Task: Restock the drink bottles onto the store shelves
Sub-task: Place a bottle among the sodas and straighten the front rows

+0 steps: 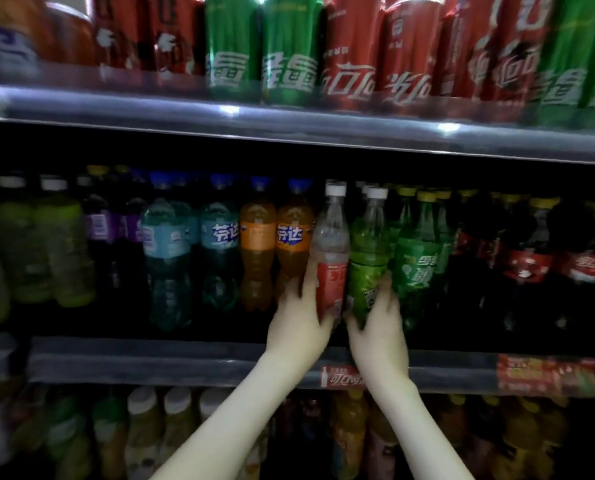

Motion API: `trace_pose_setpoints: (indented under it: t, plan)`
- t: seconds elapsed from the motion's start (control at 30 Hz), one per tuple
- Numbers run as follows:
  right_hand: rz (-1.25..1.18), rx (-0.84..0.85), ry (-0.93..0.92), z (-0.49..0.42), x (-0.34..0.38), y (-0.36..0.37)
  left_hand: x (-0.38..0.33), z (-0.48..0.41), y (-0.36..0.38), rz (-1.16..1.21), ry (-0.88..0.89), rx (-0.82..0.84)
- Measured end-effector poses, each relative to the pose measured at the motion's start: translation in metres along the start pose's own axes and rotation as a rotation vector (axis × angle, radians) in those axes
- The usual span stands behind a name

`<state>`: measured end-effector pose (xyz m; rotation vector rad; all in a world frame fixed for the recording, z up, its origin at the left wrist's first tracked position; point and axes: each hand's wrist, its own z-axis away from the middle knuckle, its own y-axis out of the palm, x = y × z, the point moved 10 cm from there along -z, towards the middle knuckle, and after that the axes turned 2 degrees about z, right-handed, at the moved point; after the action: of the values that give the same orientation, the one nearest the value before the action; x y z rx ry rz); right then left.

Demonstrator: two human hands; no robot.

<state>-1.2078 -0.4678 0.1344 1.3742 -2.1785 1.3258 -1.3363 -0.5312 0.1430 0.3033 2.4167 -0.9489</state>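
Observation:
My left hand (298, 315) grips the lower part of a clear bottle (330, 244) with a red label and a white cap. Right beside it, my right hand (379, 323) grips a green bottle (367, 258) with a white cap. Both bottles stand upright and side by side in the middle shelf (185, 363), between the orange bottles (275, 244) on the left and the green yellow-capped bottles (419, 265) on the right. Whether their bases rest on the shelf is hidden by my hands.
The middle shelf also carries yellow-green, purple, teal and dark cola bottles (528, 268) in rows. The top shelf (289, 123) holds large red and green bottles. Below, more bottles (143, 431) with pale caps fill the bottom shelf. A red price tag (341, 375) sits on the shelf rail.

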Motion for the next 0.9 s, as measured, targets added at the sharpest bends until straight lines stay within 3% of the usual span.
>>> trace_pose_setpoints:
  t: [0.2,0.53,0.7,0.9]
  plan:
    - [-0.054,-0.078,-0.256,0.048,0.081,0.020,0.027,0.048,-0.078,-0.109,0.055,-0.164]
    - [-0.353,0.211,-0.492,0.139,0.273,0.145,0.174,0.141,-0.287,-0.342,-0.200,-0.304]
    - [-0.528,0.337,-0.515,0.206,0.394,0.226,0.255,0.207,-0.409,-0.427,-0.308,-0.348]
    - [-0.455,0.323,-0.506,0.226,0.488,0.308,0.337,0.225,-0.502,-0.462,-0.345,-0.367]
